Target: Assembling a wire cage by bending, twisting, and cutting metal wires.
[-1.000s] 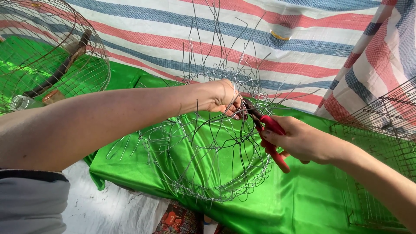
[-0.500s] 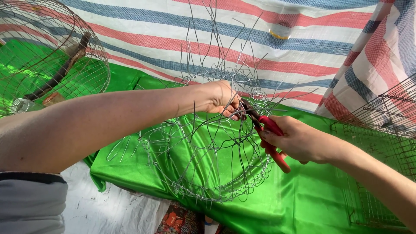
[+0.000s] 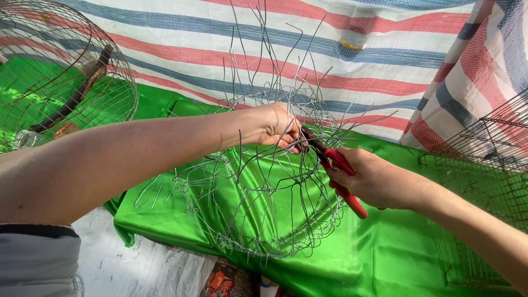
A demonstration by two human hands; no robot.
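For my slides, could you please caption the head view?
Left hand steadies a wire basket frame; right hand works red-handled pliers.

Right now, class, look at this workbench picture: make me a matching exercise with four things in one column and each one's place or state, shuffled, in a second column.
Things:
1. left hand
2. right hand
3. round wire cage
4. green cloth

Places or states:
A. spread under the wire frame
B. grips the red-handled pliers
C. stands at the far left
D. pinches the wires of the unfinished wire frame

Pairs: 1-D, 2-B, 3-C, 4-A. The red-handled pliers meet the unfinished wire frame beside the left fingers.
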